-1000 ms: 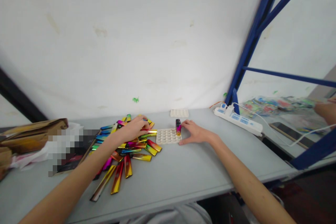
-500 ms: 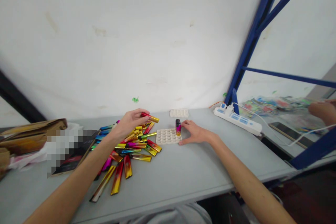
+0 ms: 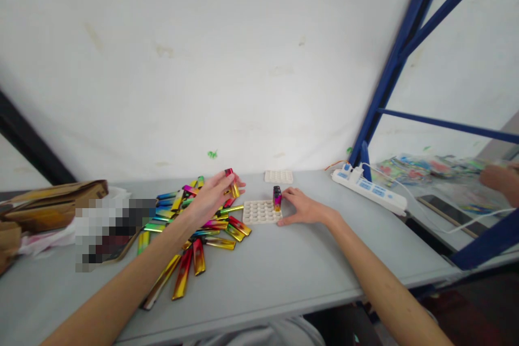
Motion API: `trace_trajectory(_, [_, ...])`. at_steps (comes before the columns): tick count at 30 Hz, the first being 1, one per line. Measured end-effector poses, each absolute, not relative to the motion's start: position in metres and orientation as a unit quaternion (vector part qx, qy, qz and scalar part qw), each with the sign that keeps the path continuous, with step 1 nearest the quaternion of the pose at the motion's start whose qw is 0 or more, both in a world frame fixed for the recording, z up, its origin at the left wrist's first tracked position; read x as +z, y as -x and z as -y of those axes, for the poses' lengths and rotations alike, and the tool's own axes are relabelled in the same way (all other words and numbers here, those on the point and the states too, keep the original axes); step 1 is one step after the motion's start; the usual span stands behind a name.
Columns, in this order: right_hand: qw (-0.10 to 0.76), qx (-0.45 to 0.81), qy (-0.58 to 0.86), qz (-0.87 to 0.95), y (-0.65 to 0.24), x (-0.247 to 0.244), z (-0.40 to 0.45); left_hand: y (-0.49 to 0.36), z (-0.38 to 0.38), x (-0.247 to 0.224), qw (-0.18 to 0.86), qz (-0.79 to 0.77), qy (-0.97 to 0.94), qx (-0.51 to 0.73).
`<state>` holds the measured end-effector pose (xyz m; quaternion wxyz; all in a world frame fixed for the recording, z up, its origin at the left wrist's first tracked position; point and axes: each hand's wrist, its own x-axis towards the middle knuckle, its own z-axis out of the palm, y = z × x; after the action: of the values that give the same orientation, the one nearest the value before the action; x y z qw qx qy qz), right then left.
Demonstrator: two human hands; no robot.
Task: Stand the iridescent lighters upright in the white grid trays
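Observation:
My left hand (image 3: 214, 194) is closed on a red and gold metallic lighter (image 3: 235, 189), held tilted above the far side of a loose pile of shiny coloured lighters (image 3: 219, 243). Right of the pile, a white tray with rows of round holes (image 3: 257, 212) lies flat on the table. At its right end stand lighters with black tops (image 3: 277, 197), purple fading to gold, one behind another; how many I cannot tell. My right hand (image 3: 302, 206) grips that end of the tray, thumb at the near corner and fingers at the far side, beside the standing lighters.
A second white holed tray (image 3: 278, 176) lies near the wall. On the right are a white power strip (image 3: 368, 192) with cables, a blue metal frame (image 3: 389, 81), a phone (image 3: 450, 215) and another person's hand (image 3: 500, 181). Brown cardboard (image 3: 57, 205) and white plastic lie left.
My left hand has turned the lighter from nearly level to steeply tilted, and its fingers have shifted around it. My right hand stays at the tray's right end. The view has shifted slightly.

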<state>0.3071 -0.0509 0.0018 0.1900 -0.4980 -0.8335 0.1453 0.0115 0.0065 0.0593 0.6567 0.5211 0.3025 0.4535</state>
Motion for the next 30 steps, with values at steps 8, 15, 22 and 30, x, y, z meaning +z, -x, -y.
trace_trajectory(8, [0.193,0.145,0.489,0.838,-0.307,0.003,0.051,-0.015,0.000,0.057,0.711,-0.257,-0.534,0.379])
trace_trajectory(15, [0.195,0.150,0.492,0.835,-0.305,0.005,0.053,-0.017,-0.008,0.049,0.716,-0.308,-0.524,0.344])
trace_trajectory(22, [0.192,0.148,0.497,0.833,-0.304,0.006,0.053,-0.018,-0.010,0.045,0.706,-0.323,-0.537,0.329])
trace_trajectory(30, [0.197,0.142,0.490,0.837,-0.305,0.004,0.052,-0.024,0.003,0.045,0.702,-0.287,-0.567,0.321])
